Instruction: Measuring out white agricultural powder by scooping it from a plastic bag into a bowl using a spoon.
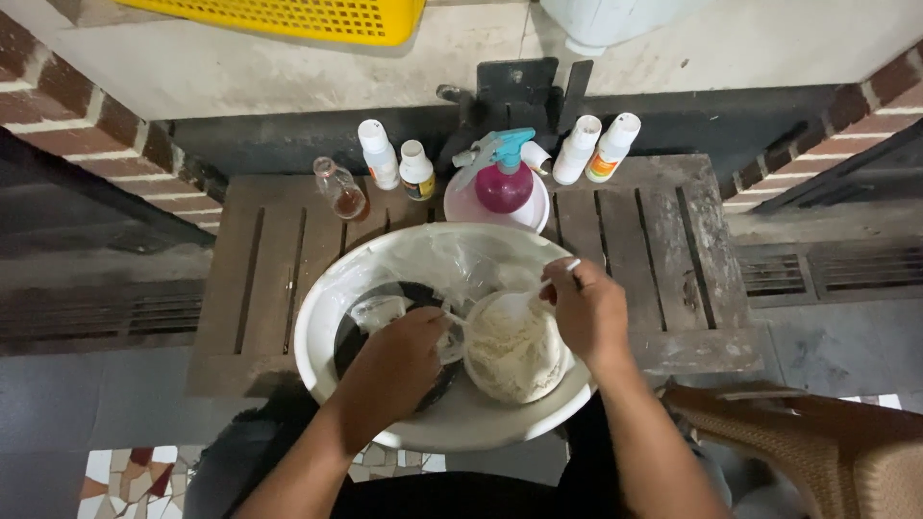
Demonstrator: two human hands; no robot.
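Both hands work inside the white basin (327,317): left hand (404,360) pinches a plastic bag (385,309), right hand (586,312) holds what looks like a spoon (558,274) over the pale-filled bowl (514,351). I'd worry a tilted bowl spills.

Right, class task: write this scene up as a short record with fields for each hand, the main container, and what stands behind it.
Left hand: inside the white basin, on a clear bag of dark material
Right hand: holds a white spoon over a container of pale crumbly material
Surface: slatted wooden table
Behind basin: magenta spray bottle, four white bottles, small glass bottle
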